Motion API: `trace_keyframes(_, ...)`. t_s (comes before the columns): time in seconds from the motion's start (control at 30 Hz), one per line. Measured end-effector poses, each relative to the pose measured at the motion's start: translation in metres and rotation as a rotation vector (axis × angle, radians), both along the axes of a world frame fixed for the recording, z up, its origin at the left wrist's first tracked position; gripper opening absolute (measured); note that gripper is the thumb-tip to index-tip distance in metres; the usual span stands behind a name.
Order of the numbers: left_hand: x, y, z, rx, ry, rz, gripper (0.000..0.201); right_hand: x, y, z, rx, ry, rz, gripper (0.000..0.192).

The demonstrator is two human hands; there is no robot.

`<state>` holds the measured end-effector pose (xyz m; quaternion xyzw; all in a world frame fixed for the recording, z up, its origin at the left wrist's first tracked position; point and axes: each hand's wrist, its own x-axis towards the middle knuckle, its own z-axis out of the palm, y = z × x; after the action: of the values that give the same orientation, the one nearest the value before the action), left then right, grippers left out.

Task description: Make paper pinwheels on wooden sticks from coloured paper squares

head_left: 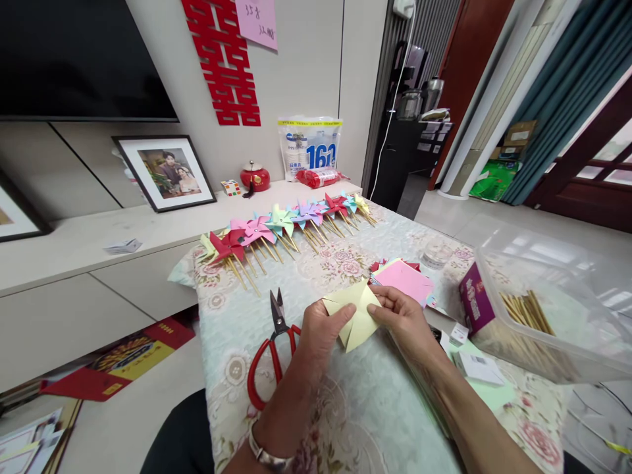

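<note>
A square of pale yellow paper (363,327), slit from its corners toward the centre, is held up between my hands over the table. My left hand (323,329) pinches its left side, thumb on top and fingers hidden beneath. On the right side my right hand (399,317) grips the same paper between thumb and fingers. Red-handled scissors (276,345) lie beside my left forearm, blades pointing away. Just beyond my right hand rests a stack of coloured paper with a pink sheet (405,282) on top.
Several finished paper pinwheels (284,224) on sticks line the table's far edge. At right stands a clear plastic box (518,345) with wooden sticks (528,313). Small white boxes (478,368) sit near my right forearm. A floral cloth (345,260) covers the table.
</note>
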<state>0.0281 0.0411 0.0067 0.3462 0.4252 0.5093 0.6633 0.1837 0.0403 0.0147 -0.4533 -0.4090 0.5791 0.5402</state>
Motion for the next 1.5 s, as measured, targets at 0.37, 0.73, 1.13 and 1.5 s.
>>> trace_keyframes(0.37,-0.0017,0.0018,-0.0032,0.015,-0.035,-0.023,0.041,-0.0001,0.0009,0.0056,-0.029,0.162,-0.191,0.062)
trace_keyframes(0.73,-0.0073,0.0019,-0.0036,-0.032,-0.053,-0.204,0.042,-0.0018,-0.0001,0.0066,-0.05,0.198,-0.218,0.079)
trace_keyframes(1.13,-0.0043,-0.0041,0.0052,0.017,-0.029,-0.229,0.056,0.0014,0.0,0.0012,0.023,0.009,-0.025,0.07)
trace_keyframes(1.5,-0.0027,-0.0027,0.003,0.016,-0.054,-0.175,0.04,-0.0012,-0.0002,-0.0021,0.173,-0.129,-0.082,0.06)
